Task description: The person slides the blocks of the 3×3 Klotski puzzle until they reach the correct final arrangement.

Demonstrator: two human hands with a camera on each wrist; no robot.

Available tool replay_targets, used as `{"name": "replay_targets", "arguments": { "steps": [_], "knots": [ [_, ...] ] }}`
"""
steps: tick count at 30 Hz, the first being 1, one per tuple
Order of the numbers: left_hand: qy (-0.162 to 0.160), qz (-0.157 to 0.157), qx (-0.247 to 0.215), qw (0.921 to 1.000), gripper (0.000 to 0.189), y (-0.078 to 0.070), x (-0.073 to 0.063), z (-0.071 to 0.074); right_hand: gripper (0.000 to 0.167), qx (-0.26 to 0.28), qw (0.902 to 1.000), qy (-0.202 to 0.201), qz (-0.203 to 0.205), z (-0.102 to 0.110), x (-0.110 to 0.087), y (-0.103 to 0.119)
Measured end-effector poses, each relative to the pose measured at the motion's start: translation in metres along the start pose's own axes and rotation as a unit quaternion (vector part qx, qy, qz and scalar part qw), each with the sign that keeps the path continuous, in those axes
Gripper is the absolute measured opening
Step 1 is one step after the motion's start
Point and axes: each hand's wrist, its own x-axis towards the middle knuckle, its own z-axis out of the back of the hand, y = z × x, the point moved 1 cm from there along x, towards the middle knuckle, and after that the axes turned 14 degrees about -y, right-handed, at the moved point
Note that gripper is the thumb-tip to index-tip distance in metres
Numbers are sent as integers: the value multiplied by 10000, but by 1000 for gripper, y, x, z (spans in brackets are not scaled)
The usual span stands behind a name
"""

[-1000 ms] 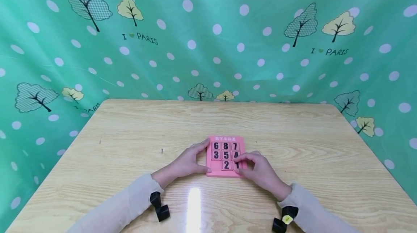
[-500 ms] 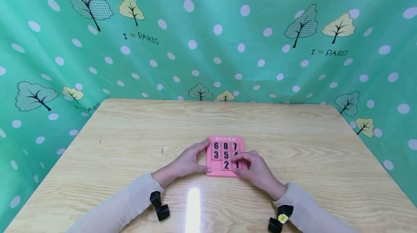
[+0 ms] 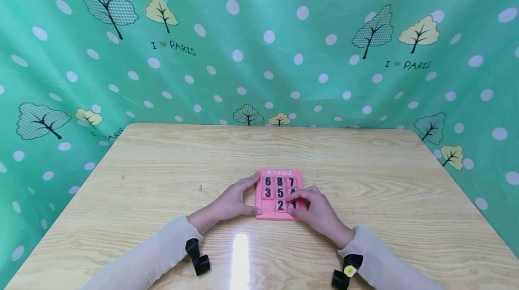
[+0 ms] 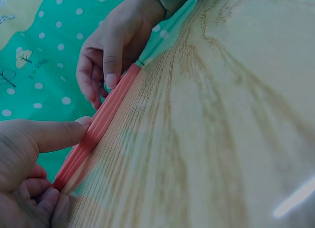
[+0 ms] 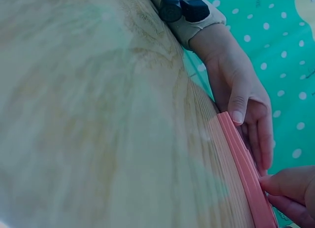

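Pink puzzle (image 3: 269,209) flat on tbl (image 3: 178,155); L hand (image 3: 233,202) grips its left side, thumb nr btm corner; R hand (image 3: 318,209) at its lower right, tips at "1" tile (image 3: 294,205), can't tell if pinching it

Curtained-off workspace (dotted cloth (image 3: 279,69) behind wooden table (image 3: 357,155))

Before me, the table (image 3: 357,159) evenly lit; white glare (image 3: 240,260) streaking its near part; both wrist views dimmer, hazier.
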Motion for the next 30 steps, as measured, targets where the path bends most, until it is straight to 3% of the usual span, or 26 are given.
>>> {"name": "replay_targets", "arguments": {
  "steps": [21, 30],
  "knots": [
    [49, 43, 45, 10000, 97, 2, 1, -1, 25, 15, 9999, -42, -103, -5, -1, 1],
    [82, 47, 96, 9999, 96, -1, 1, 1, 25, -8, 9999, -47, 100, -7, 1, 3]
  ]
}}
